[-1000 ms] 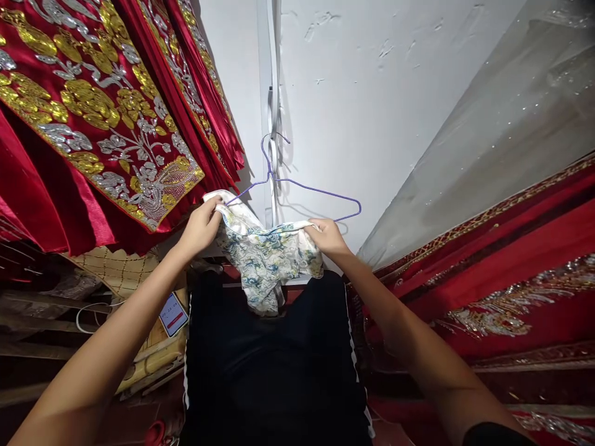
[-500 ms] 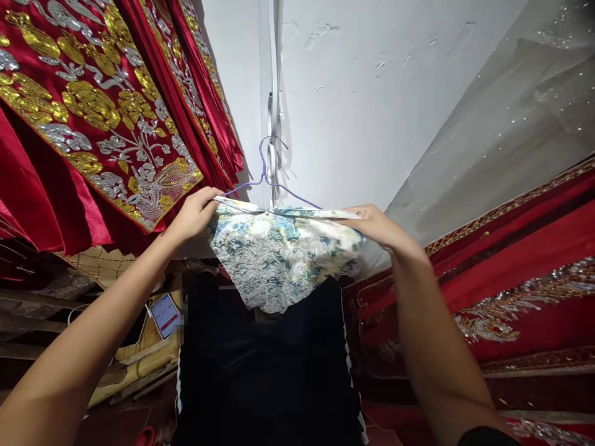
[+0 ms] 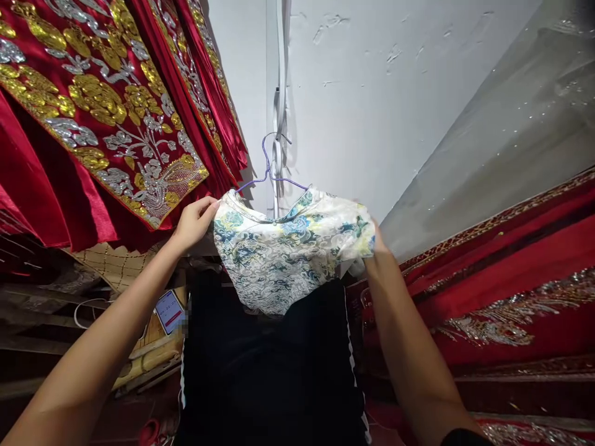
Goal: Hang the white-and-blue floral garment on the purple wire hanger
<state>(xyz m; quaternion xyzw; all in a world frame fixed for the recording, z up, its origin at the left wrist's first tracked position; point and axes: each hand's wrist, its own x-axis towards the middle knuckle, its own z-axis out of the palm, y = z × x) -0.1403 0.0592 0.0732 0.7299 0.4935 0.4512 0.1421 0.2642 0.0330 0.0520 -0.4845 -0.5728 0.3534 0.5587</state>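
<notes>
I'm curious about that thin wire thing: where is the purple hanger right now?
In the head view, the purple hanger hangs at centre on the white wall, inside the floral garment held between the left hand and right hand.

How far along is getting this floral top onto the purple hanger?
Mostly done: the floral top drapes over the purple hanger, whose hook sits on the wall. In hand: the left hand pinches one shoulder, and the right hand, half hidden behind the cloth, holds the other. Left: probably only straightening the shoulders and letting go.
</notes>
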